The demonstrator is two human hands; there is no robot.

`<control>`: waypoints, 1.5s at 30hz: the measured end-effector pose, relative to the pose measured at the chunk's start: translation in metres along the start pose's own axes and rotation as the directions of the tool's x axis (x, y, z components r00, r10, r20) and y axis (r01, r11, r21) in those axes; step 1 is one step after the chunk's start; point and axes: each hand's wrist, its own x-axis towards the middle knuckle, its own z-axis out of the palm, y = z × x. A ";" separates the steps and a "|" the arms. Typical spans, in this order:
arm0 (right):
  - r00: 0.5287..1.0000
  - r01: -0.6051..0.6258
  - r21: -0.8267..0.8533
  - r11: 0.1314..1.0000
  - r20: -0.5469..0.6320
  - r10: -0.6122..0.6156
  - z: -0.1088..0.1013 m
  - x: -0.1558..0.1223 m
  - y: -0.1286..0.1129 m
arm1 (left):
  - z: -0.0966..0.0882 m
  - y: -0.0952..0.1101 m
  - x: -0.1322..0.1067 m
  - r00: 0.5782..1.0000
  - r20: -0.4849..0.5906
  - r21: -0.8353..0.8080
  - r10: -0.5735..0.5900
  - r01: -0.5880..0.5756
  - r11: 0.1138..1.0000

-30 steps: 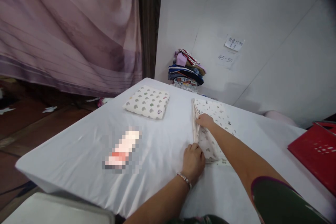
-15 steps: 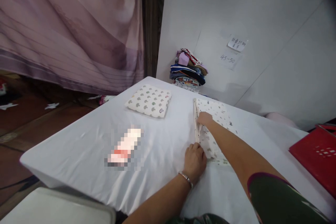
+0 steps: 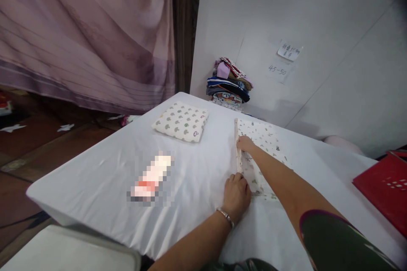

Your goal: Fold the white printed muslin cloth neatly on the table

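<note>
Room: a pale panelled wall [image 3: 299, 4] stood behind, with a purple curtain [image 3: 95, 38] hanging at the left and a pile of folded fabrics [image 3: 227, 89] by the wall.
Tabletop [image 3: 95, 194]: covered in white, softly wrinkled at the near side; it carried a folded mushroom-print cloth [image 3: 182, 122], a pixelated item [image 3: 153, 178] too obscured to identify, and a red article [image 3: 383, 190] at the far right.
Printed cloth [image 3: 260, 133]: lay flat on the right half, partly hidden beneath the right forearm, a narrow strip doubled along its left edge.
Handling: judged by its look, light, limp and soft, not fragile, apt to crease or slide; that doubled edge seemed the best hold, one hand near each end.
Right hand [image 3: 246, 144]: fingers drawn together, pinching the strip partway along the left edge, most of the cloth spreading to their right.
Left hand [image 3: 237, 194]: fingers bent down at the near left corner, cloth just beyond them; whether they pinched or only pressed, I could not tell.
</note>
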 end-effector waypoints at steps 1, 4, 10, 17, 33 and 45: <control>1.000 0.006 0.036 0.999 -0.008 -0.005 0.001 -0.001 0.002 | 0.000 0.000 0.000 1.000 -0.002 0.000 0.000 0.000 1.000; 0.998 0.022 0.168 0.986 -0.061 -0.012 0.004 -0.007 0.010 | -0.001 0.000 0.000 1.000 -0.007 -0.001 0.001 -0.001 1.000; 0.983 0.062 0.382 0.922 -0.183 0.010 0.017 -0.015 0.023 | 0.001 -0.001 0.001 1.000 -0.007 0.003 0.007 -0.007 1.000; 0.951 0.151 0.403 0.903 -0.308 -0.022 0.032 -0.021 0.027 | 0.002 -0.001 0.000 1.000 -0.006 0.014 0.012 -0.012 1.000; 0.853 0.413 0.314 0.855 -0.463 -0.242 0.064 -0.068 0.056 | -0.001 -0.002 0.003 0.999 -0.025 0.005 0.044 -0.044 0.999; 0.819 -0.273 0.711 0.648 -0.182 0.545 0.064 -0.190 0.220 | 0.000 -0.010 0.009 0.999 -0.031 -0.173 -0.016 0.011 0.985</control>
